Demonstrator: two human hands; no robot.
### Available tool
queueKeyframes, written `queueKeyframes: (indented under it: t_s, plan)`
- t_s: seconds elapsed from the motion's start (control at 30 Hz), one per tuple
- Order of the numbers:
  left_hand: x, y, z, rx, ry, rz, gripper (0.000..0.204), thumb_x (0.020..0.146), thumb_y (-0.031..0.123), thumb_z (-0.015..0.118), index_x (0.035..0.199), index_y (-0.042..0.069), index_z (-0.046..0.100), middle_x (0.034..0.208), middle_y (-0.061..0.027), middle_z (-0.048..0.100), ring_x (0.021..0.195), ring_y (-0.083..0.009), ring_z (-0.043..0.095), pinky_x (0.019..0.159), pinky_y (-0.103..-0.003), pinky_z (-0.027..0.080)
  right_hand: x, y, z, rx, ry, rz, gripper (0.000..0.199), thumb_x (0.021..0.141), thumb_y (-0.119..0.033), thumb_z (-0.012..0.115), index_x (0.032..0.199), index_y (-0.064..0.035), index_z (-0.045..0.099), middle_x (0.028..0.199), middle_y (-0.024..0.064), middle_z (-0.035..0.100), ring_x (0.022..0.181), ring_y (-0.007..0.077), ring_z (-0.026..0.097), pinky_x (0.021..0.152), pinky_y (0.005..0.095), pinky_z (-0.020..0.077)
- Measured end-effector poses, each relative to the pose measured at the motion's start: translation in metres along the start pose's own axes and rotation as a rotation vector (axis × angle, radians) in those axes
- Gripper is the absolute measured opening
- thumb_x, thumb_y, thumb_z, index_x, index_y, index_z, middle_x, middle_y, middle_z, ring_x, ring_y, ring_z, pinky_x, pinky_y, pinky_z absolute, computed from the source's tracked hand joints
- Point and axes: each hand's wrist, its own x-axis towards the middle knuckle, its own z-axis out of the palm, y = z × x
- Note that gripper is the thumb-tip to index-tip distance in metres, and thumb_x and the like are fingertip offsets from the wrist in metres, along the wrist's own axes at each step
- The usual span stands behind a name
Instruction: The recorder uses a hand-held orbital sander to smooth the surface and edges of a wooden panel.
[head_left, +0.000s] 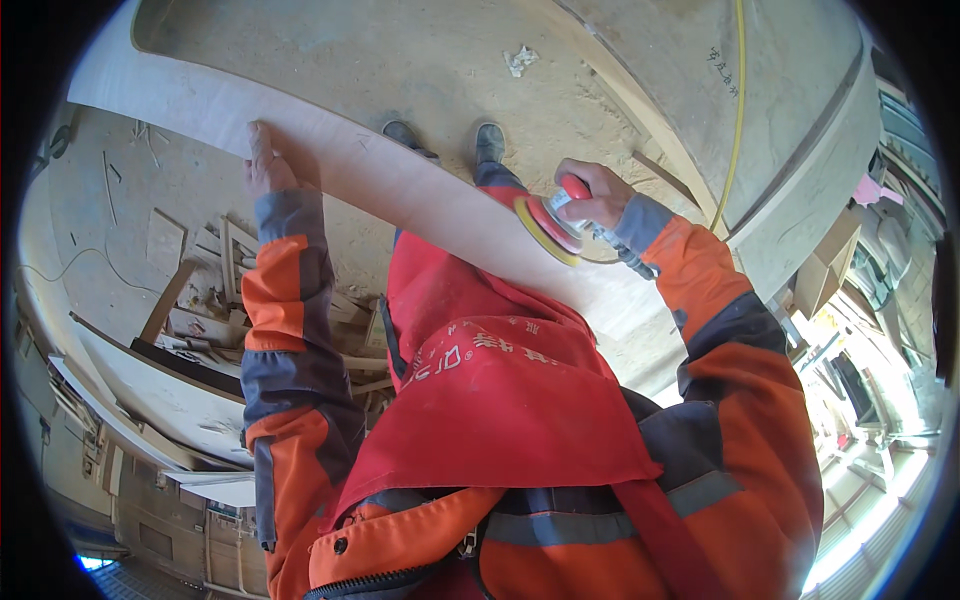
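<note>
A long, pale plywood panel (380, 185) stretches across in front of me, from the upper left to the lower right. My left hand (268, 165) grips its near edge, with a finger or thumb flat on the top face and the other fingers partly hidden. In my right hand (597, 195) is a round disc sander (548, 225) with a red top and a yellow pad. My fingers wrap round its body, and the pad is tilted on edge at the panel's surface. Whether the pad touches the wood I cannot tell. A dark hose or fitting (625, 250) trails below my right wrist.
At the upper right lies a large board (800, 100), with a yellow hose (740, 90) running over it. Wood offcuts (225, 250) litter the floor at left, near curved panels (160, 385). A crumpled white scrap (520, 60) lies beyond my shoes (490, 143).
</note>
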Motion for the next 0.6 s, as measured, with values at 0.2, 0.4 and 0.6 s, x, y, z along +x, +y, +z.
queueKeyframes:
  t_s: [0.2,0.4,0.6]
  plan:
    - [-0.005,0.002,0.006,0.000,0.018,-0.006,0.020,0.086,0.026,0.068,0.098,0.011,0.063,0.084,0.0036,0.065,0.070,-0.0076,0.063,0.057,-0.020,0.053,-0.007,0.010,-0.001,-0.035,0.019,-0.001,0.039,0.062,-0.026,0.066,0.089,-0.0024,0.052,0.068,0.0047,0.045,0.065,0.0159,0.044,0.061,0.0298,0.0363]
    - [-0.009,0.002,0.003,0.010,0.041,-0.027,0.019,0.086,0.026,0.069,0.097,0.011,0.063,0.085,0.0036,0.065,0.069,-0.0079,0.063,0.057,-0.020,0.053,-0.014,0.021,-0.008,-0.068,-0.035,-0.007,0.039,0.062,-0.026,0.066,0.089,-0.0023,0.052,0.069,0.0050,0.045,0.065,0.0158,0.043,0.061,0.0297,0.0359]
    - [-0.002,-0.004,-0.002,-0.018,0.000,-0.001,0.019,0.086,0.026,0.068,0.096,0.012,0.063,0.085,0.0040,0.065,0.070,-0.0078,0.063,0.057,-0.021,0.053,-0.012,0.023,-0.003,-0.029,0.004,0.003,0.039,0.062,-0.026,0.066,0.089,-0.0022,0.052,0.069,0.0053,0.046,0.066,0.0155,0.043,0.061,0.0295,0.0361]
